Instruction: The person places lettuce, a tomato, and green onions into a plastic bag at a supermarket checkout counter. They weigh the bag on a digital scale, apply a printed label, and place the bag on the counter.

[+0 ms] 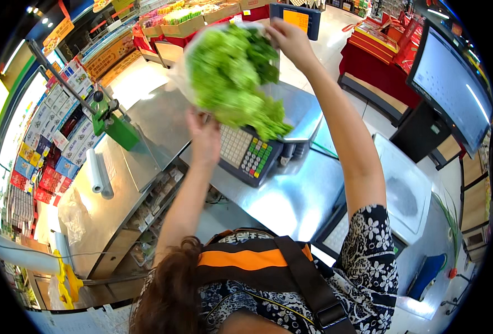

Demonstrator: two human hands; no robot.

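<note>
Leafy green lettuce (229,71) fills a clear plastic bag (186,79), held up over the counter scale (252,171). Some leaves hang out of the bag at its lower right, in front of the scale's keypad. My right hand (290,41) grips the bag's upper right edge beside darker green leaves. At the lower left edge of the bag is my left hand (205,135), its fingers partly hidden and slightly blurred. The bag and lettuce cover part of the scale and its metal weighing plate (302,110).
A green bag-sealing device (115,125) stands on the counter at left, near a plastic roll (94,171). A second scale with a white platform (401,192) is at right, below a large screen (451,87). Produce boxes (183,27) line the far side.
</note>
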